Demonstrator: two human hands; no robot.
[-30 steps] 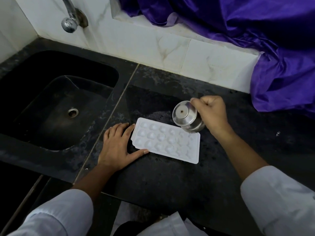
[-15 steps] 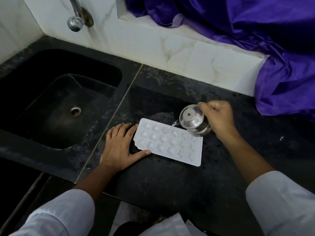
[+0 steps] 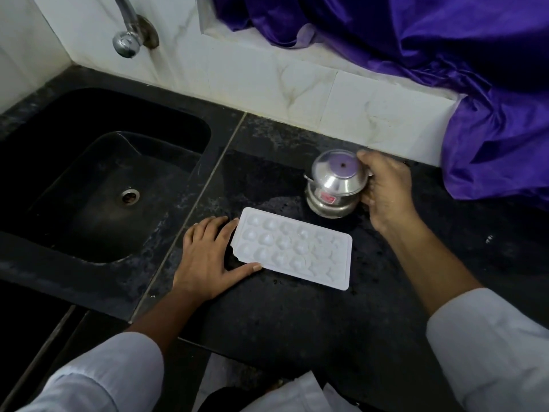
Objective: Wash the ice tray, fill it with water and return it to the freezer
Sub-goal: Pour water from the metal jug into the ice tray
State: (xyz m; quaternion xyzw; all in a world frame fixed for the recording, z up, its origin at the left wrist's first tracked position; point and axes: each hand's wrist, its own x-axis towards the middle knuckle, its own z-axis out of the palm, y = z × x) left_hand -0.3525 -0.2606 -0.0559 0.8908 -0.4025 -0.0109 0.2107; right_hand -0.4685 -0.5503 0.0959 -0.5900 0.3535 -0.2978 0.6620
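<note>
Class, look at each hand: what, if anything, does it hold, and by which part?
The right hand grips the steel pot by its right side. The left hand holds nothing, lying flat against the ice tray's left end.

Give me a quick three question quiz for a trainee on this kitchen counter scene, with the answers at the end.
1. True or false: the white plastic ice tray lies inside the black sink.
2. Which hand grips the shiny steel pot: A left, B right?
3. Fill in: the left hand rests flat on the black stone counter, at the tray's ____ end.

Key: 1 false, it lies on the counter. 2 B. 3 sink-side end, with the thumb at the tray's near edge.
</note>
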